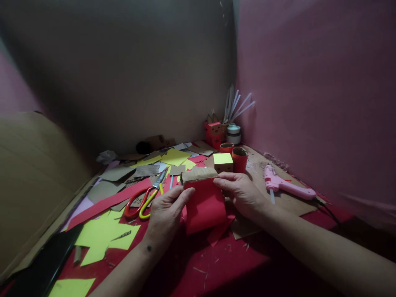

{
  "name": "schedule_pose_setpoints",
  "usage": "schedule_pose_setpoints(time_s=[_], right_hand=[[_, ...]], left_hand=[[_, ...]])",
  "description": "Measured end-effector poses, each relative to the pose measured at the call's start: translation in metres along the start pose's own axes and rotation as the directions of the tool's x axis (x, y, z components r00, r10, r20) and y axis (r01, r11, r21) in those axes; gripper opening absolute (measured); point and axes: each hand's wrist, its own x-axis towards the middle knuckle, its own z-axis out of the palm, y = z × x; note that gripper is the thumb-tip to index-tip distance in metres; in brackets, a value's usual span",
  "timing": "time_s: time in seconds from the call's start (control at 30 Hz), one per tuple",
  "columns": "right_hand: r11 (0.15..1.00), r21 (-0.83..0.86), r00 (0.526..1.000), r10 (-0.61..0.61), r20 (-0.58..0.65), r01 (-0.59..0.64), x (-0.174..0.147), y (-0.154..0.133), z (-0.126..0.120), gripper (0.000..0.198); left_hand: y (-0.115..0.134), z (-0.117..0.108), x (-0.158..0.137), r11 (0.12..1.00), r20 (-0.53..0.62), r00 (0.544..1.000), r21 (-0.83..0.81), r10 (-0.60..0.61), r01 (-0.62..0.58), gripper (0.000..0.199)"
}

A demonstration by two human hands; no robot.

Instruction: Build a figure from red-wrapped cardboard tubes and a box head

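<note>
Gripping from both sides, the left hand (167,208) and the right hand (239,192) hold up a red paper sheet (206,210) topped by a tan cardboard strip (199,175), midway along the desk's (235,264) near edge. Left thumb presses the paper's side, the other fingers curled behind, partly hidden; the right fingers nip the strip's right end. And there's the danger: one side pulled harder than the other could skew the sheet or crease it under the strip. Whether the two are glued, nobody can tell from here. Watch the scissors (144,201), lying just beside the left hand; a loose swing could snag their handles. Over toward the desk's right edge lies the pink glue gun (286,185), and a careless right forearm might catch its cord (328,211) and drag it.
</note>
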Motion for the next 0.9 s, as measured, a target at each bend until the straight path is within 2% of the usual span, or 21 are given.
schedule_pose_setpoints(time_s=[0.1,0.2,0.37,0.57,0.7,0.77,0.83,0.9], right_hand=[[0.999,0.031,0.999,0.034,0.005,-0.034,-0.001,0.0,0.0,0.021],[1.0,0.028,1.0,0.009,-0.006,-0.009,-0.003,-0.001,0.001,0.02],[0.995,0.002,0.995,-0.103,-0.007,0.103,-0.008,-0.004,0.005,0.014],[0.955,-0.137,0.964,-0.268,-0.009,0.264,-0.015,-0.009,0.013,0.007],[0.949,-0.166,0.963,-0.264,0.052,0.269,-0.016,-0.011,0.013,0.008],[0.918,-0.217,0.943,-0.313,0.117,0.331,-0.017,-0.011,0.012,0.004],[0.867,-0.282,0.911,-0.373,0.176,0.41,-0.017,-0.011,0.013,0.016],[0.842,-0.329,0.903,-0.387,0.185,0.428,-0.018,-0.011,0.014,0.021]], left_hand=[[-0.001,0.0,0.0,1.0,0.016,1.0,-0.028,-0.009,0.009,0.023],[-0.002,-0.001,0.0,1.0,0.013,1.0,-0.024,0.008,-0.007,0.024],[0.001,-0.002,0.001,0.993,0.064,0.998,-0.122,0.007,0.001,0.021],[0.002,-0.001,0.004,0.958,0.125,0.992,-0.287,0.013,0.024,0.026],[0.001,0.0,0.003,0.951,0.105,0.994,-0.306,-0.008,0.04,0.026],[0.002,0.0,0.002,0.957,0.089,0.996,-0.287,-0.009,0.034,0.027],[0.002,0.0,0.0,0.963,0.105,0.994,-0.268,-0.008,0.036,0.026],[0.001,0.0,0.0,0.965,0.135,0.991,-0.26,0.013,0.023,0.023]])
